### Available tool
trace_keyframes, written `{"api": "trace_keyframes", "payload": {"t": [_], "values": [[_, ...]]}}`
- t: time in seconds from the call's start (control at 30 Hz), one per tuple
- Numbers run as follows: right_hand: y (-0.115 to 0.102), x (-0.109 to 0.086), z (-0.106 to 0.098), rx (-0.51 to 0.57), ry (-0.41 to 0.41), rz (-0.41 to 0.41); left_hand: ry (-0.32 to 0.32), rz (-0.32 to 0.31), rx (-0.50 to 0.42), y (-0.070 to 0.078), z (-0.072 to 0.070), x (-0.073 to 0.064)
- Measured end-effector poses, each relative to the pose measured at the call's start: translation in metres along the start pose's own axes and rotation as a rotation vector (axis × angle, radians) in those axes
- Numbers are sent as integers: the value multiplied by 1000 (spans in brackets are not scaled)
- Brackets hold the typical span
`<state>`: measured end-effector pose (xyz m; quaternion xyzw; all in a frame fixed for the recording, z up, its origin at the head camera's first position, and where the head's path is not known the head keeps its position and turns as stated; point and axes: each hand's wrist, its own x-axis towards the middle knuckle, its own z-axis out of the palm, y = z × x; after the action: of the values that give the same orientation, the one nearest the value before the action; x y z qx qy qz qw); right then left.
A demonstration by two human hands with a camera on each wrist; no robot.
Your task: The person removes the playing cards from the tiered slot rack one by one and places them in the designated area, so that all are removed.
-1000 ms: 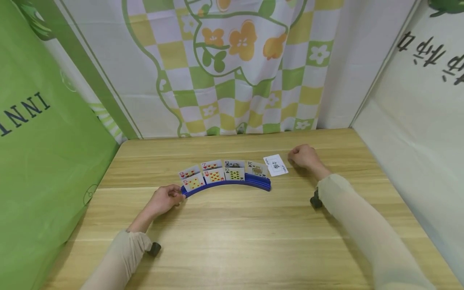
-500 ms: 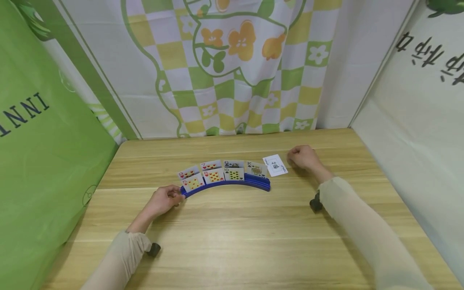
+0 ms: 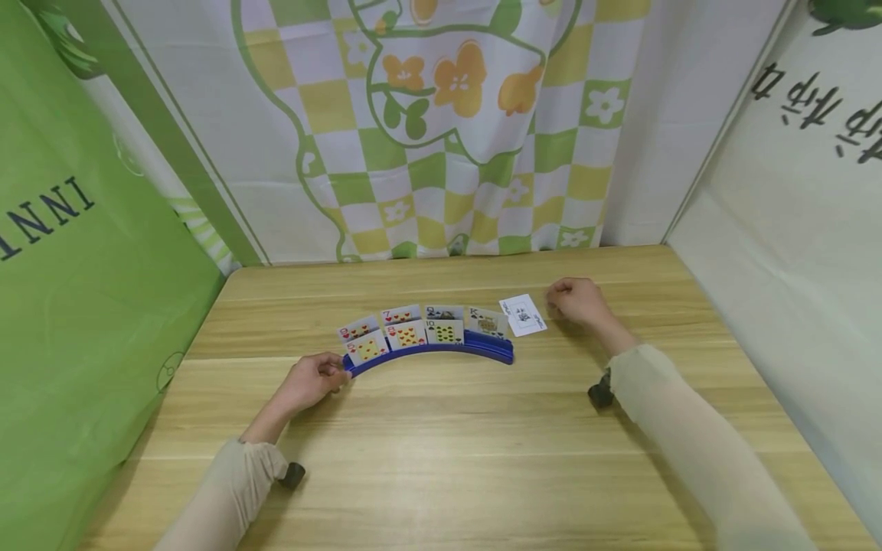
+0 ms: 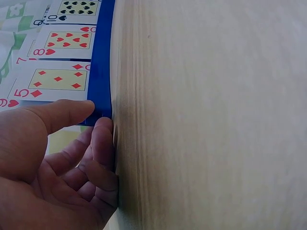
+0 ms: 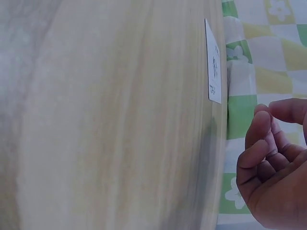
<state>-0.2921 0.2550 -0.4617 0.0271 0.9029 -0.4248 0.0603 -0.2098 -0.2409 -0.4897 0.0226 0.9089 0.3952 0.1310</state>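
My left hand [image 3: 313,380] grips the left end of a curved blue card holder [image 3: 492,348]. In the left wrist view its thumb [image 4: 72,112] lies on top of that end, with fingertips against the side. Playing cards stand in two rows in the holder. In front are a five of diamonds [image 3: 368,348], an eight of hearts [image 3: 407,334] and a ten of spades [image 3: 445,331]; a nine, seven, queen and king [image 3: 488,323] stand behind. A joker [image 3: 523,314] lies face up right of the holder. Beside it, apart from it, is my right hand [image 3: 579,300], fingers curled, thumb by the index fingertip, holding nothing.
All this sits towards the back of a wooden table [image 3: 441,459]. A checkered curtain [image 3: 455,153] hangs behind its rear edge. Green fabric [image 3: 89,306] rises on the left and a pale panel [image 3: 779,252] on the right.
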Motion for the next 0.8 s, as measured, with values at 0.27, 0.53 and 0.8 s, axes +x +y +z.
{"api": "trace_keyframes", "payload": {"t": [0.27,0.53,0.8], "values": [[-7,-7,-1,68,-22,5,5,7,19,0,0,0],[-17,-16,-1,93,-36,12,8,4,22,0,0,-1],[-20,-23,1,100,-48,1,11,13,27,0,0,-1]]}}
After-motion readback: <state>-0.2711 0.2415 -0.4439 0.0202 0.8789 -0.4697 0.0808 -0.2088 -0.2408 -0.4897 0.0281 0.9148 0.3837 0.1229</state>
